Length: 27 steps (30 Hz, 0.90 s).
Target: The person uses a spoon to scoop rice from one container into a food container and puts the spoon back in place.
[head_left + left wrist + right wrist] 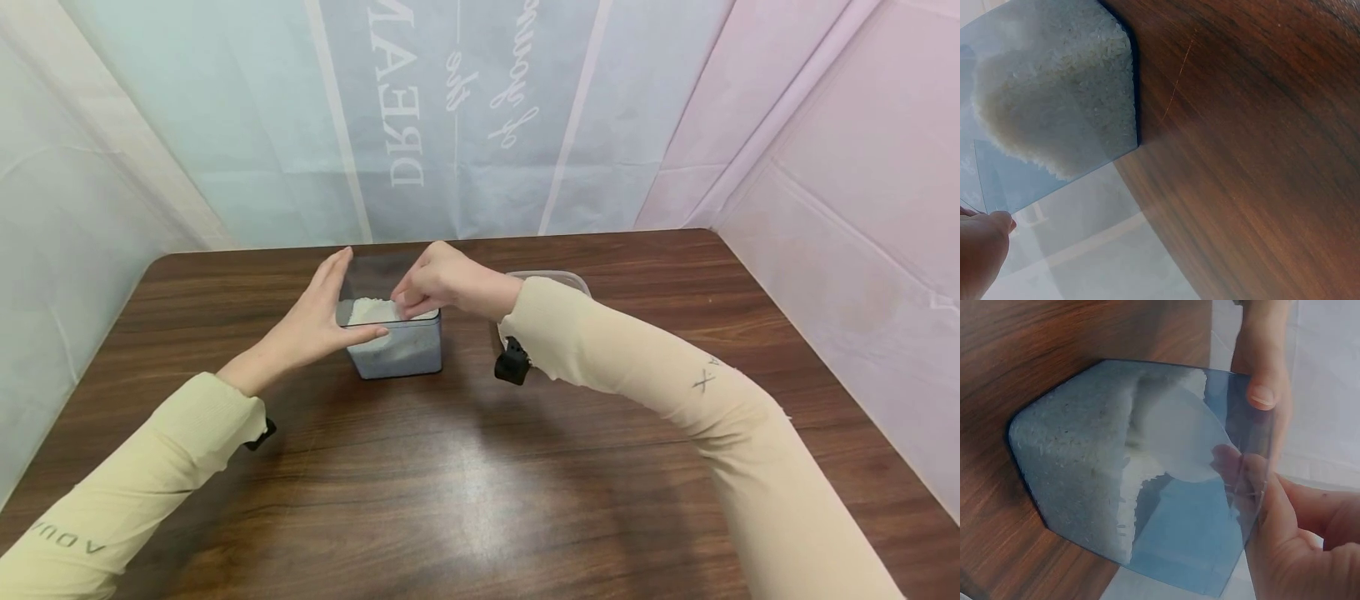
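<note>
A translucent blue-grey container [397, 350] stands on the table with white rice [371, 311] inside. My left hand [315, 317] is at its left side, fingers straight and spread toward the back, thumb stretched along the near rim. At the back of the container a see-through panel [367, 275] rises beside the left fingertips. The right hand [438, 279] reaches down over the opening from the right with bent fingers. Between them it pinches a translucent whitish scoop [1179, 434], seen through the container wall in the right wrist view, its bowl against the rice.
To the right, partly behind the right forearm, lies a clear item with a rounded rim [558, 277]. The brown wooden table [420, 492] reaches back to a pale blue printed curtain [480, 125]. Pale sheets hang on both sides.
</note>
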Each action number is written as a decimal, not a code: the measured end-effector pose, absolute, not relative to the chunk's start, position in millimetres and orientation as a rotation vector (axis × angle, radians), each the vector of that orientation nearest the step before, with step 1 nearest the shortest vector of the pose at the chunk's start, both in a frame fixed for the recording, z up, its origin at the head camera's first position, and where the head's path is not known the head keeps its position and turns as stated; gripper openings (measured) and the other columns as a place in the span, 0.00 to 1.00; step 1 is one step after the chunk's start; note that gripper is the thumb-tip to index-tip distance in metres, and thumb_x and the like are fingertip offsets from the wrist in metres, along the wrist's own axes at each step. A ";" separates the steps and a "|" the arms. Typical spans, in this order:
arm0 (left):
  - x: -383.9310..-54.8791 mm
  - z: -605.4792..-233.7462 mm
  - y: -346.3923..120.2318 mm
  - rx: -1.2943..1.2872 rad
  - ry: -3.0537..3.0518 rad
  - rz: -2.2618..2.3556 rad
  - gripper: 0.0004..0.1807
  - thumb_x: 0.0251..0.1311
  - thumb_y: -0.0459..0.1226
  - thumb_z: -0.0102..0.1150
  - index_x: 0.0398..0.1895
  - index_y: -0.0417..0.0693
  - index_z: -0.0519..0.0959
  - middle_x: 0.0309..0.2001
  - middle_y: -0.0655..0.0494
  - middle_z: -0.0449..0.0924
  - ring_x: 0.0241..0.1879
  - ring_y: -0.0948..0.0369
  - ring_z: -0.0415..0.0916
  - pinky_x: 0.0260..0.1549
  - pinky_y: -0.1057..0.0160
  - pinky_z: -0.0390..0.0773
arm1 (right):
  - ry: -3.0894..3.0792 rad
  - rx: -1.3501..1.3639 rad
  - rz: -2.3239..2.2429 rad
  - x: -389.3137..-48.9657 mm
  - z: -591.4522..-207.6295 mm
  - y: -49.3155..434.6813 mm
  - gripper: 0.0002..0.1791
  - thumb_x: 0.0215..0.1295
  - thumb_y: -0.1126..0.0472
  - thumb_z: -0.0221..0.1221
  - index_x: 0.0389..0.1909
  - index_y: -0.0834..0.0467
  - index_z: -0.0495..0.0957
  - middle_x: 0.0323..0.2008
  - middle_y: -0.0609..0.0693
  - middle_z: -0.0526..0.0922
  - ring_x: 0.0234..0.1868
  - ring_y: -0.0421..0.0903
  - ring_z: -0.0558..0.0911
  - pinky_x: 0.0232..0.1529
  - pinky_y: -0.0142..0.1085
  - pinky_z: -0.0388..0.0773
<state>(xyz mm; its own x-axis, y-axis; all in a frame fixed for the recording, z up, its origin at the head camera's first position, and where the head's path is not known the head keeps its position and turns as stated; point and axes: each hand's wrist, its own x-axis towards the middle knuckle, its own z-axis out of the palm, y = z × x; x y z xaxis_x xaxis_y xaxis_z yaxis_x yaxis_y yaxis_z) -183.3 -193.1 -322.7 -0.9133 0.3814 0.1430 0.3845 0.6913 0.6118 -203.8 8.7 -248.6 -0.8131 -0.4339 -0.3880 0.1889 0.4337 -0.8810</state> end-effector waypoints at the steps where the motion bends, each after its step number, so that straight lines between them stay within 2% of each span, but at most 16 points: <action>1: -183.4 -322.2 -193.5 -0.653 -2.885 -1.047 0.60 0.47 0.53 0.65 0.71 0.45 0.33 0.71 0.49 0.33 0.69 0.49 0.39 0.59 0.42 0.51 | 2.077 -0.183 -1.432 -203.7 -247.3 9.5 0.11 0.55 0.77 0.53 0.38 0.74 0.80 0.39 0.60 0.81 0.31 0.44 0.82 0.37 0.32 0.78; 5: -184.2 -320.3 -195.1 -0.662 -2.885 -1.044 0.60 0.47 0.53 0.65 0.71 0.45 0.33 0.71 0.48 0.33 0.68 0.49 0.40 0.59 0.42 0.51 | 1.990 -0.093 -1.492 -204.9 -243.1 11.7 0.13 0.57 0.76 0.55 0.44 0.73 0.77 0.39 0.61 0.81 0.33 0.46 0.82 0.38 0.32 0.78; 12: -186.4 -317.3 -197.7 -0.678 -2.884 -1.029 0.60 0.47 0.53 0.65 0.71 0.44 0.34 0.71 0.47 0.35 0.68 0.48 0.41 0.59 0.42 0.52 | 1.888 0.037 -1.570 -209.6 -242.4 15.3 0.15 0.57 0.75 0.57 0.46 0.73 0.76 0.41 0.64 0.80 0.35 0.48 0.83 0.39 0.32 0.78; 20: -184.8 -318.5 -195.8 -0.674 -2.891 -1.028 0.60 0.47 0.53 0.65 0.71 0.44 0.34 0.71 0.47 0.34 0.68 0.48 0.40 0.60 0.42 0.51 | 1.828 0.105 -1.637 -210.4 -243.7 23.7 0.16 0.57 0.75 0.57 0.48 0.72 0.75 0.44 0.64 0.79 0.29 0.46 0.83 0.39 0.31 0.78; 27: -182.4 -320.0 -195.2 -0.669 -2.887 -1.025 0.60 0.47 0.52 0.65 0.71 0.44 0.34 0.71 0.46 0.34 0.68 0.47 0.41 0.59 0.42 0.52 | 1.749 0.140 -1.712 -210.6 -247.3 33.1 0.16 0.58 0.76 0.55 0.49 0.72 0.74 0.46 0.67 0.77 0.28 0.47 0.83 0.38 0.31 0.78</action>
<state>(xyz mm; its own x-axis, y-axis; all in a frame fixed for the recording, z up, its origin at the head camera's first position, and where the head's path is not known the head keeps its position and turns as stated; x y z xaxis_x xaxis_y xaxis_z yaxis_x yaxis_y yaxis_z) -182.4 -195.2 -320.0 -0.9090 0.3909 0.1445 0.3946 0.6956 0.6004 -210.6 33.1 -247.3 -0.7655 -0.3723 -0.5247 0.5167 0.1302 -0.8462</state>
